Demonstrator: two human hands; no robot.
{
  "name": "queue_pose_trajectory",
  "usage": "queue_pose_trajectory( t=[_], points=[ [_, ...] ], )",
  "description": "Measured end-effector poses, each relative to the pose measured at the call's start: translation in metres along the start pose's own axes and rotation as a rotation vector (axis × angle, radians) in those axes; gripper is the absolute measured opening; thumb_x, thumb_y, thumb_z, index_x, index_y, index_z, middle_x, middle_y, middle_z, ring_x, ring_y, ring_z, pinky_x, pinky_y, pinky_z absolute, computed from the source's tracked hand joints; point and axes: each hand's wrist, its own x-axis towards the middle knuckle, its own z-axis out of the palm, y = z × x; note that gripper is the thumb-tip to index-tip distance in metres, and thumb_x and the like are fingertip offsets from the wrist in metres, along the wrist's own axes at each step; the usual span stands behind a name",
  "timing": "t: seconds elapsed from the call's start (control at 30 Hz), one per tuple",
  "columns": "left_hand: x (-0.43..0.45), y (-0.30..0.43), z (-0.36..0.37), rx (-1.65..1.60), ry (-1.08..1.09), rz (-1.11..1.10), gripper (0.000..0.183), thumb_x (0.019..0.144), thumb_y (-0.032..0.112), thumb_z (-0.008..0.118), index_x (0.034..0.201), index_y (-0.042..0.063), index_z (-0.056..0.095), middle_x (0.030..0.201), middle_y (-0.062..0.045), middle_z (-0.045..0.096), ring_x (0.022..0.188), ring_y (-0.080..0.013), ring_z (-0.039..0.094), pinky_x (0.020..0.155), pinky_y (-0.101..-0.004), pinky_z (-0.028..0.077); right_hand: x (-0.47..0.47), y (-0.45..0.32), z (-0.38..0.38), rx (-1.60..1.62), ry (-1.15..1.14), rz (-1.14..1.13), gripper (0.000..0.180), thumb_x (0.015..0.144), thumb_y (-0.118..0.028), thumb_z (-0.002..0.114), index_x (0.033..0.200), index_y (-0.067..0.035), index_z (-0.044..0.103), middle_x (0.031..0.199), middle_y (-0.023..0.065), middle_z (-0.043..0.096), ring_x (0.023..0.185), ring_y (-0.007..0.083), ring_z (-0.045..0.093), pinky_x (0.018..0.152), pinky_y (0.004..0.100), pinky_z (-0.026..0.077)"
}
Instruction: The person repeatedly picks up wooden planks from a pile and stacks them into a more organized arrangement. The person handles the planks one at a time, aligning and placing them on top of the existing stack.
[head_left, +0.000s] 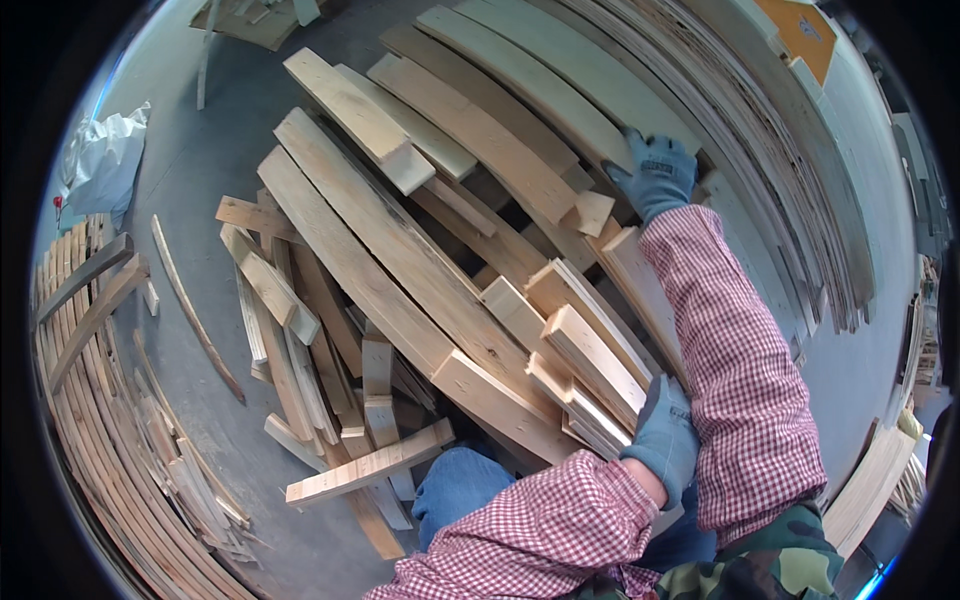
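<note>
My right hand (661, 174), in a blue-grey work glove, reaches over the near ends of two long pale boards (536, 86). Its thumb is apart from the fingers, and whether it grips a board is unclear. Closer to my body, my gloved left hand (665, 435) is at the near ends of short planks (596, 360) and a longer plank (641, 281). Its fingertips are mostly hidden, so its hold cannot be seen. Left of these planks, two long rough boards (390, 247) lie side by side. A small wood block (592, 212) rests near my right hand.
A jumbled heap of short offcuts (300, 337) lies left of my knee (461, 487). Tall stacked sheets or boards (750, 150) run along the right. Long strips (82, 420) are piled at far left, beside thin splintered scraps (195, 487). A whitish plastic bag (109, 161) stands behind them.
</note>
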Motion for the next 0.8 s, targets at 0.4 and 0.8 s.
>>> queue_pose_trajectory(
  t=[0.4, 0.8],
  points=[
    [-0.038, 0.028, 0.028, -0.254, 0.106, -0.143, 0.059, 0.098, 0.05, 0.026, 0.146, 0.016, 0.031, 0.147, -0.008, 0.039, 0.133, -0.0283, 0.038, 0.112, -0.04, 0.028, -0.042, -0.092, -0.017, 0.213, -0.098, -0.3, 0.089, 0.075, -0.059, 0.07, 0.141, -0.008, 0.038, 0.119, 0.0157, 0.053, 0.108, 0.0298, 0.053, 0.093, 0.0431, 0.043],
    [-0.026, 0.012, 0.009, -0.216, -0.05, -0.051, 0.062, 0.098, 0.052, 0.021, 0.146, 0.013, 0.029, 0.147, -0.008, 0.039, 0.132, -0.0292, 0.037, 0.112, -0.0399, 0.027, -0.01, -0.069, -0.002, 0.705, 0.187, -0.189, 0.079, 0.072, -0.049, 0.072, 0.132, -0.005, 0.047, 0.121, 0.0202, 0.051, 0.113, 0.0333, 0.051, 0.097, 0.0415, 0.043]
  ],
)
